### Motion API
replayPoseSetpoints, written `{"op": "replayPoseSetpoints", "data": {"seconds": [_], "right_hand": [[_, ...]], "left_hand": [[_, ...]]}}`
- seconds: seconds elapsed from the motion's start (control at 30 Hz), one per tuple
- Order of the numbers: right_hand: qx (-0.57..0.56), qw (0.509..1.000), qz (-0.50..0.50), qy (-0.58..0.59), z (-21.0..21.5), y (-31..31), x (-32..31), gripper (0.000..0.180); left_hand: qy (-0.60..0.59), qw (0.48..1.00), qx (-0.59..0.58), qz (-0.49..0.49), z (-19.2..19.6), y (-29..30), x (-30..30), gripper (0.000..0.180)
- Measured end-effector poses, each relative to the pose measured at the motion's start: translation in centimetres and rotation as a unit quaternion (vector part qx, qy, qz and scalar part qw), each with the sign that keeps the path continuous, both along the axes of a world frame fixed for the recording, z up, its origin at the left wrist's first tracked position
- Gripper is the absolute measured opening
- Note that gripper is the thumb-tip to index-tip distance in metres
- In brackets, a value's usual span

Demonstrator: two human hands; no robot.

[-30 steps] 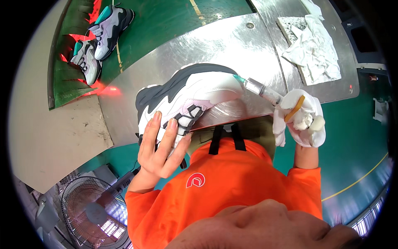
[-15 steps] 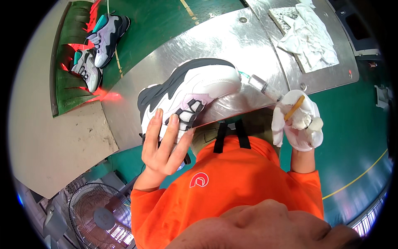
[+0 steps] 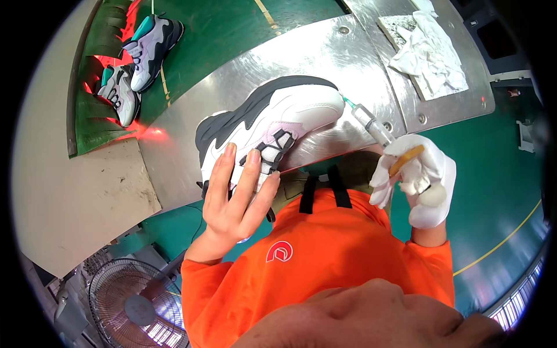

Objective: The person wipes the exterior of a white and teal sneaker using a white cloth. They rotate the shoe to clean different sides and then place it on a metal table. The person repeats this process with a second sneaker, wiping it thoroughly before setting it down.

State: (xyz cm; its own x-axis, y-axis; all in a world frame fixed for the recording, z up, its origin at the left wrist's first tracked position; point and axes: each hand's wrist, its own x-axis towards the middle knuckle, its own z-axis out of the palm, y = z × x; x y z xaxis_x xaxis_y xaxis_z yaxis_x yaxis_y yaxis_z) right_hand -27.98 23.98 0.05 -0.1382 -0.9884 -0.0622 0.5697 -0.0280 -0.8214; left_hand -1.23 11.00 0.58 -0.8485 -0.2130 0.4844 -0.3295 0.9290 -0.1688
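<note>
Steel bench top (image 3: 325, 52) carries the white-and-grey sneaker (image 3: 272, 124) at centre. Left hand (image 3: 235, 200), fingers spread flat, pins its laced side at 7 o'clock; gloved right hand (image 3: 419, 182) grips a syringe-like applicator (image 3: 371, 123) at 3 o'clock, tip near the toe. Steadiness matters: press firmly and dose sparingly.
</note>
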Motion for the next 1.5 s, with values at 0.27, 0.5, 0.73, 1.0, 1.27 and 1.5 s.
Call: {"op": "replayPoseSetpoints", "data": {"seconds": [0.27,0.5,0.73,1.0,1.27,1.5], "right_hand": [[-0.116,0.948,-0.209,0.212,-0.5,-4.2,1.7,0.059],[-0.114,0.886,-0.227,0.387,-2.6,-6.2,3.8,0.063],[-0.025,0.939,-0.240,0.244,-1.9,-3.1,1.5,0.060],[0.163,0.898,-0.243,0.327,-2.6,-0.4,-2.1,0.049],[-0.057,0.996,-0.060,-0.030,-1.1,1.2,1.5,0.070],[-0.061,0.997,-0.039,-0.030,-1.2,0.7,2.0,0.068]], "left_hand": [[0.004,1.000,-0.009,0.007,-0.1,0.4,-0.2,0.019],[-0.006,0.999,-0.028,0.015,-0.7,0.9,-0.1,0.019],[0.021,0.998,-0.045,0.028,-1.5,1.3,-0.1,0.016],[0.026,0.998,-0.056,0.022,-1.9,1.5,-0.3,0.017],[0.024,0.998,-0.049,0.030,-2.1,1.7,-0.4,0.016],[0.022,0.999,-0.043,0.022,-2.0,1.5,-0.2,0.016]]}}
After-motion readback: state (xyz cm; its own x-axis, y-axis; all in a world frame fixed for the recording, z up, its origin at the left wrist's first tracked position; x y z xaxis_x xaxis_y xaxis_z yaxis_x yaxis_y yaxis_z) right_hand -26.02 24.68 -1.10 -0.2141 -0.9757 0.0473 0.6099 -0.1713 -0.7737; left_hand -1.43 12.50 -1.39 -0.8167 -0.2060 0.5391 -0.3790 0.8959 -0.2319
